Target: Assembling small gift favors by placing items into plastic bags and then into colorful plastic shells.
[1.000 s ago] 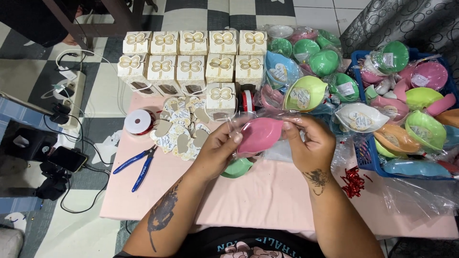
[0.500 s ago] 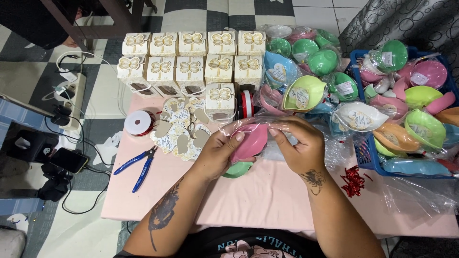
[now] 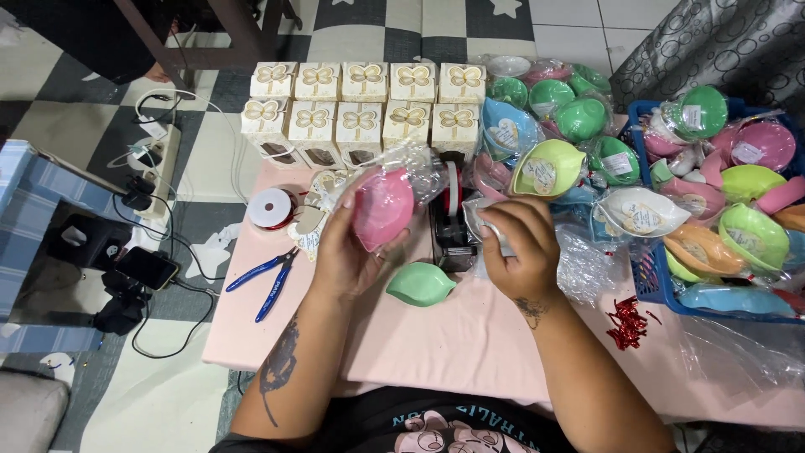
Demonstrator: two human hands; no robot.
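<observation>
Two hands [image 3: 436,243], one pink dish [image 3: 382,208]

Both hands [image 3: 360,243] [image 3: 516,252] raised, fingers curled

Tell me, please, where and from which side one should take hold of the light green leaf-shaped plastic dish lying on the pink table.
Probably best to grip the light green leaf-shaped plastic dish across its narrower width, fingers on the two long rims, coming from above. It lies flat and free on the pink table, between the left hand and right hand. Its pointed ends look too thin for a steady hold.
</observation>
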